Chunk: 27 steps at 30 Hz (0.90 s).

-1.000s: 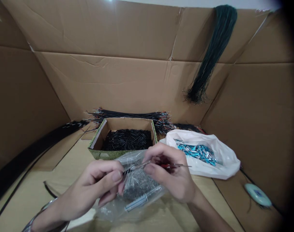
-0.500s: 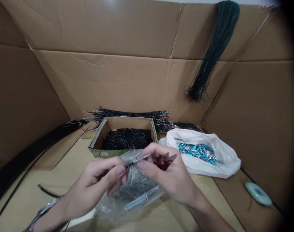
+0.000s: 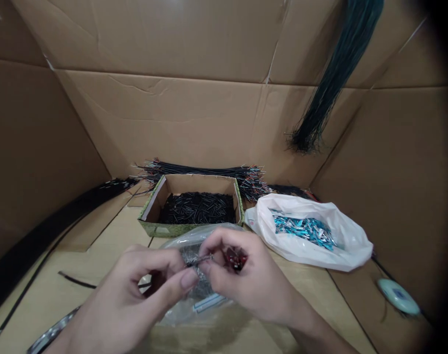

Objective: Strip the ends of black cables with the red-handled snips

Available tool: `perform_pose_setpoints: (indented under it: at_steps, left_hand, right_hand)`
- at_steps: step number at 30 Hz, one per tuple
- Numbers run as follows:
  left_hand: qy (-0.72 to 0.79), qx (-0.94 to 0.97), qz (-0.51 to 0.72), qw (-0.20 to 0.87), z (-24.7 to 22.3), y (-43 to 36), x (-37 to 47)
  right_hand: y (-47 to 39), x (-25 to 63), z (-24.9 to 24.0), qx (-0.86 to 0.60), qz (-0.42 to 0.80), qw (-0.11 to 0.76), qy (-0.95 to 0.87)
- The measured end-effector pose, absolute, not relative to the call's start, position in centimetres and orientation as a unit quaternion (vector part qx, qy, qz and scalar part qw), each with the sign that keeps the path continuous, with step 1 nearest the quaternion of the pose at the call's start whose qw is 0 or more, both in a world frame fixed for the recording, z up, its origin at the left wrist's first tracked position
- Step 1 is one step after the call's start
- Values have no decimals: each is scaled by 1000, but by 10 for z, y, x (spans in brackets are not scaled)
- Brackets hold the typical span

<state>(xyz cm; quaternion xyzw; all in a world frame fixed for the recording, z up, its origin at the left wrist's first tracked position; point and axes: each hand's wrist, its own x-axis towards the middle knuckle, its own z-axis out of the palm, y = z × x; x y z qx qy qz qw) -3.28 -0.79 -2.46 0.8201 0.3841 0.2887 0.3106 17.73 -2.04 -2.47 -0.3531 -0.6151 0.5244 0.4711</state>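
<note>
In the head view, my left hand (image 3: 146, 285) pinches a thin black cable (image 3: 78, 281), whose loose tail sticks out to the left on the table. Thumb and forefinger of my right hand (image 3: 246, 280) are closed at the cable's thin end (image 3: 205, 258), close to the left fingertips. A shiny red object (image 3: 236, 259) is tucked in my right palm; its kind is mostly hidden by the fingers. Behind and beneath both hands lies a clear plastic bag (image 3: 179, 314) of small silvery pieces, with a blue-and-white strip (image 3: 209, 302) on it.
A green-edged cardboard box (image 3: 153, 228) holds short black tubes. At its right is a white bag (image 3: 342, 258) of blue-silver pieces. Black cable bundles (image 3: 205, 172) lie behind; dark green strands (image 3: 334, 83) hang from the cardboard wall (image 3: 172, 108). A pale green oval object (image 3: 399, 296) lies far right.
Both hands have shifted slightly, with the right hand moving left and the left hand coming nearer the camera. The view has tilted a little. Both hands stay closed at the cable.
</note>
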Motion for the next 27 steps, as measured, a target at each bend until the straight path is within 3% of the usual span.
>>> perform_pose_setpoints:
  at_steps: [10,18,27]
  left_hand:
    - [247,735,189,602,-20,26,-35]
    - [273,789,218,505,-15,25,-31]
    - [339,762,259,488,-21,24,-30]
  right_hand:
    - [-13,179,-29,-300,671,372,-567]
    - [-8,180,-35,-300,649,385,-583]
    - [-13,180,-30,-299,620,433,-583]
